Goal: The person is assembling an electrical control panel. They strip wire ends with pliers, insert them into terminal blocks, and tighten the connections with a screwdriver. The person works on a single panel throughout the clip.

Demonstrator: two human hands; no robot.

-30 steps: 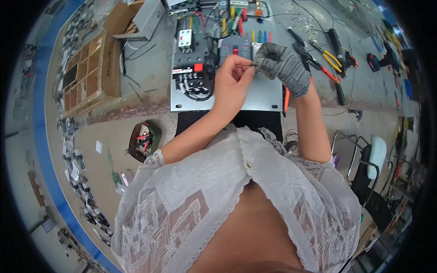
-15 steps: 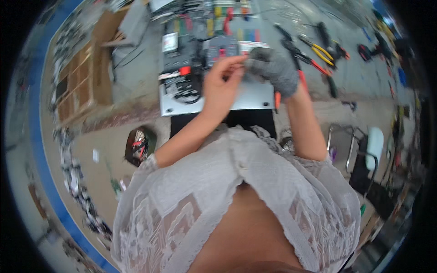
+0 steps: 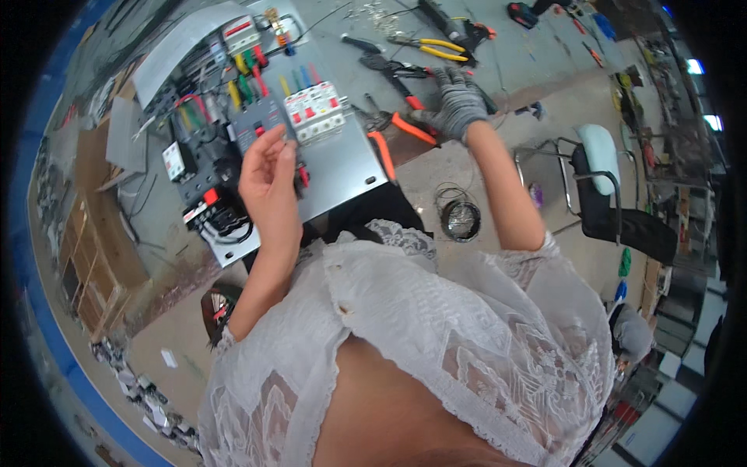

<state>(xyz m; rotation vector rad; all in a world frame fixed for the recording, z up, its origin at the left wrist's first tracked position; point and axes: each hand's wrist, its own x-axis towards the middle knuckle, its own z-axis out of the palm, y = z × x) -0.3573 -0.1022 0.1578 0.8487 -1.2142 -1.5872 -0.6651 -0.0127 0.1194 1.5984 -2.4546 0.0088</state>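
Note:
My bare left hand point(image 3: 271, 175) is raised over the near part of a metal mounting plate point(image 3: 338, 179), its fingers curled toward the thumb; whatever may be between them is too small to make out. Just beyond it sit a grey circuit breaker point(image 3: 255, 123) and a row of white miniature breakers point(image 3: 315, 113) with red switches. My right hand point(image 3: 455, 105), in a grey knitted glove, reaches over the bench tools with its fingers stretched out. Beside it lie orange-handled pliers point(image 3: 411, 127) and a red-and-black-handled cutting tool point(image 3: 397, 84), partly covered by the glove.
Yellow-handled pliers point(image 3: 436, 50) and a power drill point(image 3: 523, 14) lie farther back on the bench. A wooden box point(image 3: 97, 257) stands at the left. A wire coil point(image 3: 461, 219) is below the bench edge, and a chair point(image 3: 595, 179) stands at the right.
My hands have parted. The right one has moved from the plate to the tools on the right; the left stays over the plate. The view has swung to the right.

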